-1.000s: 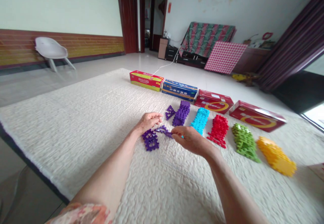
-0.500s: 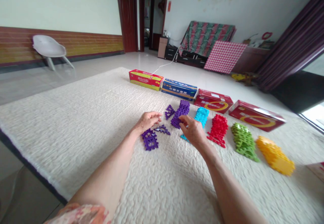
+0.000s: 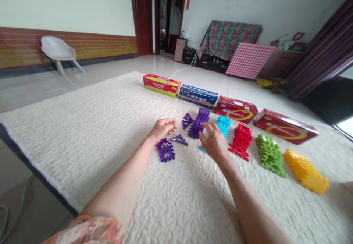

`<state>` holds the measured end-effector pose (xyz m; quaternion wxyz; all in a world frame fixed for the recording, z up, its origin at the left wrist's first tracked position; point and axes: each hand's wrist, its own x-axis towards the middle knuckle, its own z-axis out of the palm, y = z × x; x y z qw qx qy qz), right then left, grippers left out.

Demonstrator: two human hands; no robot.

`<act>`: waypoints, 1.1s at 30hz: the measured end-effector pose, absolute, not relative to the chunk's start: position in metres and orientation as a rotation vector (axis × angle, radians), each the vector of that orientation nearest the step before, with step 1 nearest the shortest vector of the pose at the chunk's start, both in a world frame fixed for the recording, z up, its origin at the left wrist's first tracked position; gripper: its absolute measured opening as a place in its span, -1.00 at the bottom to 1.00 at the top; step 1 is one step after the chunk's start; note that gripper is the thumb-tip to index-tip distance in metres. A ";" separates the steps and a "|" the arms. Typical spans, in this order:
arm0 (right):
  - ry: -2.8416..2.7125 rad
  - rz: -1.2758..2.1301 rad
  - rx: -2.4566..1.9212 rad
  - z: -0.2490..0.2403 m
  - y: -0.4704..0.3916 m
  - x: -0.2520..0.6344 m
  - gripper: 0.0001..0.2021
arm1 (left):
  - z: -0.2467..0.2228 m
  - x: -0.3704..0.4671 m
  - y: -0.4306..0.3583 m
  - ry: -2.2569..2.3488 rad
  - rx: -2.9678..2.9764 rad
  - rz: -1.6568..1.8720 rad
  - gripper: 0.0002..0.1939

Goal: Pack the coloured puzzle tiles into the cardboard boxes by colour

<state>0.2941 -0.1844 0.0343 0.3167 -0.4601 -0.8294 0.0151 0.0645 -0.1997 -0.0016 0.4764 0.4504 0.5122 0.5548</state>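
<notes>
Purple toothed plastic pieces form a stack (image 3: 202, 117) at the right hand's (image 3: 215, 141) fingertips; its thumb and forefinger are spread apart at the stack's near right side, and whether they touch it I cannot tell. The left hand's (image 3: 162, 129) fingers are loosely bent; I cannot tell whether their tips meet. Just beyond those fingers, toward the stack, lies a purple triangle (image 3: 187, 120); nearer the wearer than them lie a purple arch piece (image 3: 179, 140) and purple squares (image 3: 167, 154). Partly behind the right fingers is a light-blue stack (image 3: 224, 125), with red (image 3: 241, 142), green (image 3: 270, 155) and yellow stacks (image 3: 306, 172) farther right. Four boxes (image 3: 198, 96) stand in a row beyond both hands' fingers, on the quilted cover (image 3: 96, 126).
</notes>
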 end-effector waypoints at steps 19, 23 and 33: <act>-2.691 0.503 -0.425 0.030 -0.236 0.246 -0.70 | 0.002 0.063 -0.197 1.140 0.829 1.515 -0.73; -2.627 0.540 -0.435 0.031 -0.235 0.247 -0.75 | 0.003 0.063 -0.197 1.146 0.831 1.506 -0.73; -2.295 0.394 -0.931 0.036 -0.203 0.273 -0.78 | 0.002 0.062 -0.197 1.163 0.836 1.503 -0.71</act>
